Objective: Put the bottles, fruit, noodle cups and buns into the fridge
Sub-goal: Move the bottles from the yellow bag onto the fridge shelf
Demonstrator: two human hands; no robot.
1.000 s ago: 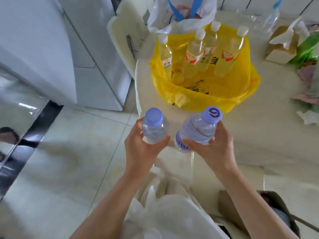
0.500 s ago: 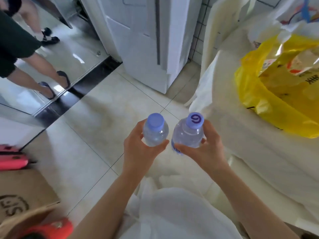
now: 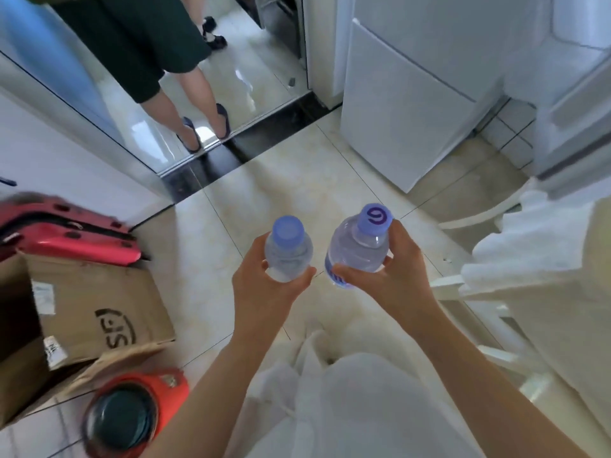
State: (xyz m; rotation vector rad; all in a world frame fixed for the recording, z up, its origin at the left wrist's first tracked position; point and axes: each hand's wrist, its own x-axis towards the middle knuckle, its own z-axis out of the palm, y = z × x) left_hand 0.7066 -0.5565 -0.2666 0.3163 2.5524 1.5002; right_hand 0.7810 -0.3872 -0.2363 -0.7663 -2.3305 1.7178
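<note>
Left hand (image 3: 264,285): curled round the left water bottle (image 3: 288,256), thumb across the near side, fingers wrapped behind; held upright above the floor.
Right hand (image 3: 393,272): gripping the right water bottle (image 3: 358,249), thumb under the lower body, fingers round the far side; bottle tilted a little to the right.
Left water bottle: clear, plain blue-violet cap, seen from above.
Right water bottle: clear, blue-violet cap with a purple swirl mark, a strip of blue label showing at the bottom edge.
Bottles to each other: side by side, near but apart, a narrow gap of floor visible between.
Fridge (image 3: 416,104): white, ahead and to the right, door closed, well apart from both bottles.
Floor (image 3: 291,180): pale tiles, dark threshold strip at the doorway.
Doorway: another person's legs (image 3: 195,104) in dark shoes standing just past the threshold.
Lower left: open cardboard box (image 3: 99,312), a red case (image 3: 76,239) behind it, a red-rimmed round container (image 3: 132,414) in front, blurred.
Right edge: white chair frame (image 3: 479,285) with pale cloth draped over.
Bottom centre: pale garment of the wearer, between both forearms.
</note>
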